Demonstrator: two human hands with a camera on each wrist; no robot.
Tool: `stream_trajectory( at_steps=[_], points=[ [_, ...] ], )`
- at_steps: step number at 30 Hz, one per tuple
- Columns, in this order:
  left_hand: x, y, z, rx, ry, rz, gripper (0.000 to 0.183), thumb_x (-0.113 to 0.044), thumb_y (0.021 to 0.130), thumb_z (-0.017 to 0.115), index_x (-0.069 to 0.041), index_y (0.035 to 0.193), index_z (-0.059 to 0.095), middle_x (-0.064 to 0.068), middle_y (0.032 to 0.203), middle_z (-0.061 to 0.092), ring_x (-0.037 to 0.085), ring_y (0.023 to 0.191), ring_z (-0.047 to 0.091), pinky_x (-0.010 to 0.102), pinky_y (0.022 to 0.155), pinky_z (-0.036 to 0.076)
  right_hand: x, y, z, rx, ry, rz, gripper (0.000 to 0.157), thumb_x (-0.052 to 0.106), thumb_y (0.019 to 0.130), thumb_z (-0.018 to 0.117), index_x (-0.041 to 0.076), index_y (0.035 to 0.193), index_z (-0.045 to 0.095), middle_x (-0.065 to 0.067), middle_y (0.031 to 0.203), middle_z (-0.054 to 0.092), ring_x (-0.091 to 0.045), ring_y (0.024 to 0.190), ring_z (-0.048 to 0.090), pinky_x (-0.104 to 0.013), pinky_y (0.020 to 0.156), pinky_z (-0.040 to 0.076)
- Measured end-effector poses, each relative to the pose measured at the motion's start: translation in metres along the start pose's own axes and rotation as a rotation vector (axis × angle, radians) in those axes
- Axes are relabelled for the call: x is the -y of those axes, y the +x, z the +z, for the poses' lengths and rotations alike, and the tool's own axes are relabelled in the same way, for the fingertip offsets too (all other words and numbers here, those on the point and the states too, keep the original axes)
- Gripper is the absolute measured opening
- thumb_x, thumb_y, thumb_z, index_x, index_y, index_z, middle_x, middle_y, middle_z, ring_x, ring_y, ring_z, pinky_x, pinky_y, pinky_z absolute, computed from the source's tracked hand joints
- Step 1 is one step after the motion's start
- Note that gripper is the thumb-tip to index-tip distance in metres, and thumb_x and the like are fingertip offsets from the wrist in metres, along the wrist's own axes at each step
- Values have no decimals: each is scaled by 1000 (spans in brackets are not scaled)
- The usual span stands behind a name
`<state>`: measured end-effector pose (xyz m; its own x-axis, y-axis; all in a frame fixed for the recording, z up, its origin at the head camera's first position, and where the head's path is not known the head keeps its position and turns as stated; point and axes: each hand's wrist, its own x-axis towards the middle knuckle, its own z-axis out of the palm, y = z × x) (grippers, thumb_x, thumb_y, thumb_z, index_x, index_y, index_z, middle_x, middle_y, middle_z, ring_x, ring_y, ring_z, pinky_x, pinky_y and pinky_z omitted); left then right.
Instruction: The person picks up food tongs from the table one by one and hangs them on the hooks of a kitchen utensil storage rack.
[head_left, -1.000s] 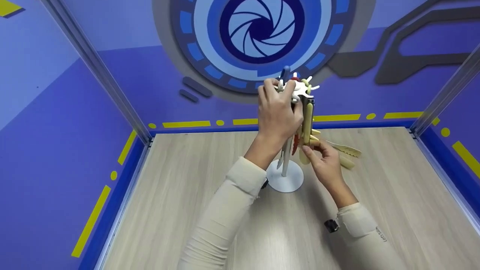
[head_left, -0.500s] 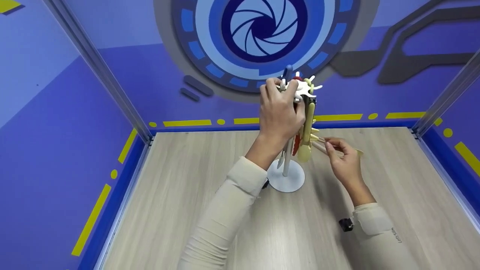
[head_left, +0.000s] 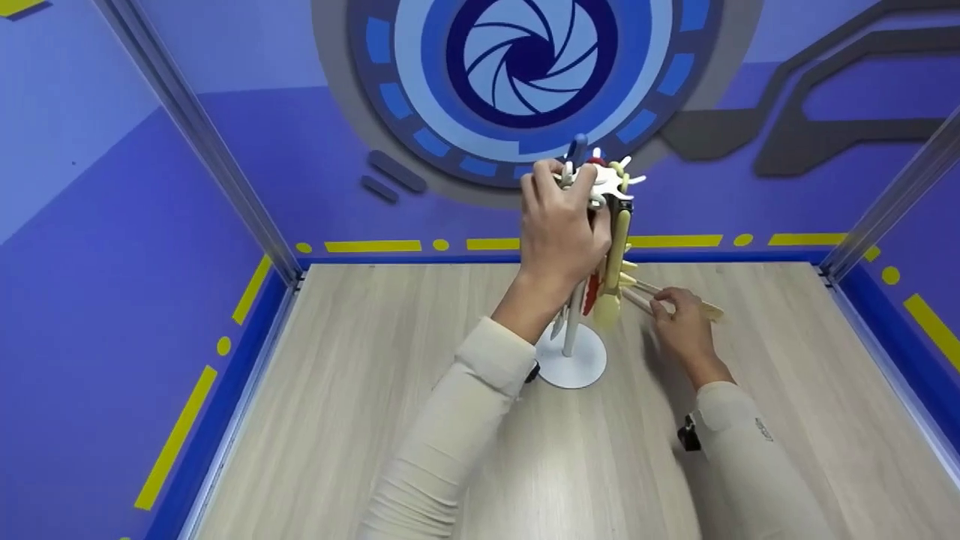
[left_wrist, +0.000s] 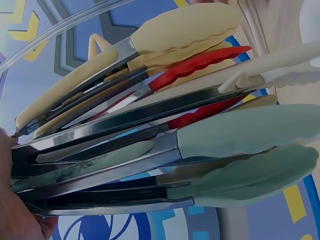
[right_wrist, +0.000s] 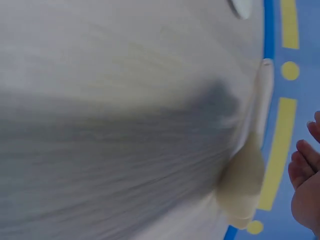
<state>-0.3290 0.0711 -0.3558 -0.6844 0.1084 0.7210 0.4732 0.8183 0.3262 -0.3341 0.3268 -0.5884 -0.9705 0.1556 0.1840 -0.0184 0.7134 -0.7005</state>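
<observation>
My left hand point(head_left: 559, 217) grips the white hooked top point(head_left: 609, 180) of a utensil stand, fingers curled over it. Several kitchen tongs hang from the hooks: in the left wrist view, yellow tongs point(left_wrist: 187, 27), red-tipped tongs point(left_wrist: 200, 67) and pale green tongs point(left_wrist: 250, 127), heads pointing down the pole. To the right of the stand, my right hand point(head_left: 684, 330) is low over long-handled beige utensils point(head_left: 712, 310) on the table. In the right wrist view, its fingers point(right_wrist: 302, 165) are loosely bent beside a spoon-shaped beige utensil point(right_wrist: 242, 182), with a gap between them.
The stand's round white base point(head_left: 574, 367) rests on the wood-grain table point(head_left: 405, 375). A blue-purple patterned wall point(head_left: 450, 217) rises behind it, and side panels with metal posts point(head_left: 885, 187) close off both sides.
My right hand has moved away from the hanging tongs to the right, over the beige utensils, and then sunk lower. The left hand stays on the stand's top.
</observation>
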Motion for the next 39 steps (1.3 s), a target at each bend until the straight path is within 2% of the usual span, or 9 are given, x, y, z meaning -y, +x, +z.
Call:
stream_trajectory(
  at_steps=[4,13,22,24,30,33,39],
  points=[
    [-1,0,0,10,-7,-5,31,-29,96,69,-25,127,68,14,127,52,27,115,50,34,91,55,-10,10,-1,56,-88,-2,31,10,107,57,-6,132,62,-32,150,55,-51,143,48,-68,119,38],
    [0,0,-1,15,-11,-17,32,-28,96,68,-25,128,68,14,129,52,26,116,49,33,90,57,-20,30,14,195,-156,-13,36,8,107,54,-9,139,59,-35,163,41,-55,156,32,-67,129,24],
    [-2,0,-1,4,-34,-23,28,-27,97,69,-26,125,70,14,127,53,25,118,51,33,92,58,-30,38,24,219,-348,-78,39,8,104,54,-10,138,58,-36,156,46,-57,150,38,-72,128,18],
    [-1,0,-1,3,-24,-28,28,-27,97,69,-27,125,70,13,127,53,25,118,52,33,93,57,-30,39,26,238,-372,-70,40,8,104,55,-9,140,58,-35,155,47,-58,147,40,-72,128,19],
    [-4,0,-1,14,-17,-33,30,-28,96,70,-27,126,70,13,128,53,24,118,52,33,93,56,-26,38,22,294,-403,-16,41,6,105,51,-7,143,57,-31,153,48,-57,140,43,-68,120,35],
    [-5,1,-1,18,-27,-36,30,-27,96,69,-27,126,69,13,128,53,25,118,51,32,93,56,-24,38,20,310,-415,-13,40,6,103,51,-7,140,58,-30,149,51,-55,136,45,-67,117,37],
    [-4,-1,0,11,-22,-53,32,-27,95,70,-27,127,69,14,130,53,26,119,51,33,92,57,-24,34,22,331,-356,10,37,2,104,46,-5,136,62,-28,144,55,-51,132,45,-64,114,41]
  ],
)
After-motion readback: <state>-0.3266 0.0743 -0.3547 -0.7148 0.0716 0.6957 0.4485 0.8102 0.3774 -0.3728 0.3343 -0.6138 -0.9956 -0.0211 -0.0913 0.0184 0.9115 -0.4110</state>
